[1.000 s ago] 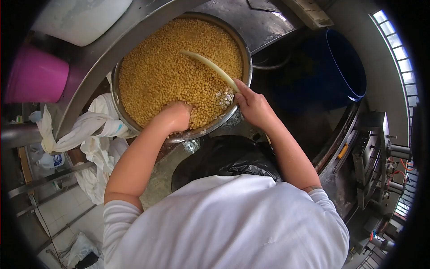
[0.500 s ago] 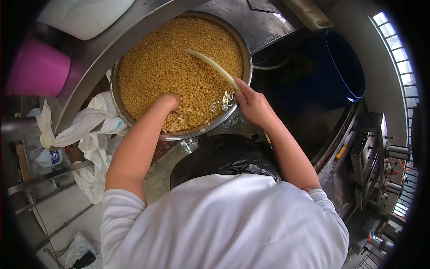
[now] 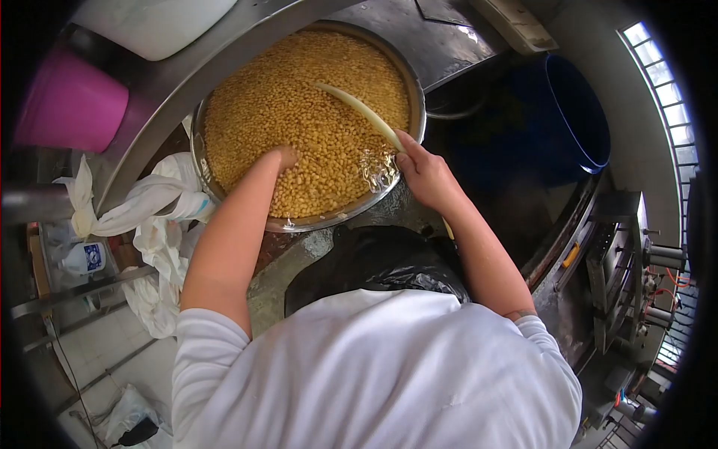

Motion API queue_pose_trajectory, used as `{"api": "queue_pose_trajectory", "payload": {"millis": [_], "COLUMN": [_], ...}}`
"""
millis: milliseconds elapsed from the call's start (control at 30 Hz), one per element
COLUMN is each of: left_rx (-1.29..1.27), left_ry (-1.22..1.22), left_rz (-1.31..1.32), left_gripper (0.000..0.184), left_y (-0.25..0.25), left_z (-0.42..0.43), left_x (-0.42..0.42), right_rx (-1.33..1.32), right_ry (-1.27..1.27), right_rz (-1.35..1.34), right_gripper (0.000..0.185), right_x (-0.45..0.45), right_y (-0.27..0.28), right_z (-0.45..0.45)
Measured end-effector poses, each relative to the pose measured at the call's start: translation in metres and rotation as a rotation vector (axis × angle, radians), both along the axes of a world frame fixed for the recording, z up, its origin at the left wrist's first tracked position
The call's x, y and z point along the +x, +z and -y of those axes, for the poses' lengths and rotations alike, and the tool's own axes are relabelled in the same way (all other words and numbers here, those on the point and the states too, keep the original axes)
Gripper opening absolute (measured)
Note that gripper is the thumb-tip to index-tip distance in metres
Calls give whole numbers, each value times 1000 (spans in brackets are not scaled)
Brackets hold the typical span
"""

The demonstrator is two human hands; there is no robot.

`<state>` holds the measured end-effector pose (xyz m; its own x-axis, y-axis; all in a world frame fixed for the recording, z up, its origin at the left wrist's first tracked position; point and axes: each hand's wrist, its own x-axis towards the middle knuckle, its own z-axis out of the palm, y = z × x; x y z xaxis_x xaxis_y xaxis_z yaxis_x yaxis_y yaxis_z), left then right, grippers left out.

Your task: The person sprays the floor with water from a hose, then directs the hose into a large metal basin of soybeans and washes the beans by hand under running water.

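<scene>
A large round metal basin (image 3: 420, 120) is filled with yellow soybeans (image 3: 307, 97) under water. My left hand (image 3: 285, 157) reaches into the soybeans near the middle of the basin, its fingers sunk among them and hidden. At the basin's right rim, my right hand (image 3: 423, 166) is closed around a pale, curved hose (image 3: 365, 112). The hose's free end points up and left over the soybeans. Just left of my right hand, the water surface is rippled and shiny.
A blue barrel (image 3: 576, 112) stands to the right, a pink bucket (image 3: 78, 101) at upper left. White cloth (image 3: 161, 206) hangs left of the basin, near a plastic jug (image 3: 82, 258). Metal machinery (image 3: 624, 254) is at far right. A black apron (image 3: 366, 262) covers my front.
My left hand has shifted slightly left and up in the soybeans. My right hand keeps its hold on the hose, and the whole view has moved a little.
</scene>
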<state>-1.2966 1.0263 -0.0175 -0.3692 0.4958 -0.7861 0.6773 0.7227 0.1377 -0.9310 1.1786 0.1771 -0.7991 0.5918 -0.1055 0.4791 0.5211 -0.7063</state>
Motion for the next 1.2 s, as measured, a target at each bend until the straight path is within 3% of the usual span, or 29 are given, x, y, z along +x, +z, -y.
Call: {"api": "queue_pose_trajectory", "payload": {"millis": [67,133,200,367,467,533,567,633,867,1033,1200], "left_rx": [-114,-12,50,180,343,375,374,464,588,551,580], "left_ry": [-118,192,404,652,860,882,879,967,1065,1094,979], "left_rz": [-52,68,144,341,362,404,405,843,845,1070,1132], "left_gripper": [37,43,50,69,69,62,62,54,47,46,48], "left_y": [-82,-8,33,40,53,117,111,99,120,148,162], "left_z": [-3,6,14,21,19,17,16,16,17,11,18], "left_x": [-36,-12,1,3,22,51,48,44,52,65,67], "right_rx": [-4,-19,-10,-4,-21,-15,-15,7,-1,-7,0], "right_ry": [-4,-6,-5,-7,-16,-14,-17,0,-3,-2,-2], "right_rz": [3,3,10,0,14,12,12,-21,-7,-26,-23], "right_gripper": [52,52,52,52,52,52,52,52,52,52,52], "right_x": [0,0,0,0,0,0,0,1,1,1,1], "right_y": [1,1,-2,-3,-1,0,-2,-6,-4,-5,-3], "right_z": [0,0,-1,-1,0,0,0,-2,-1,-2,-1]}}
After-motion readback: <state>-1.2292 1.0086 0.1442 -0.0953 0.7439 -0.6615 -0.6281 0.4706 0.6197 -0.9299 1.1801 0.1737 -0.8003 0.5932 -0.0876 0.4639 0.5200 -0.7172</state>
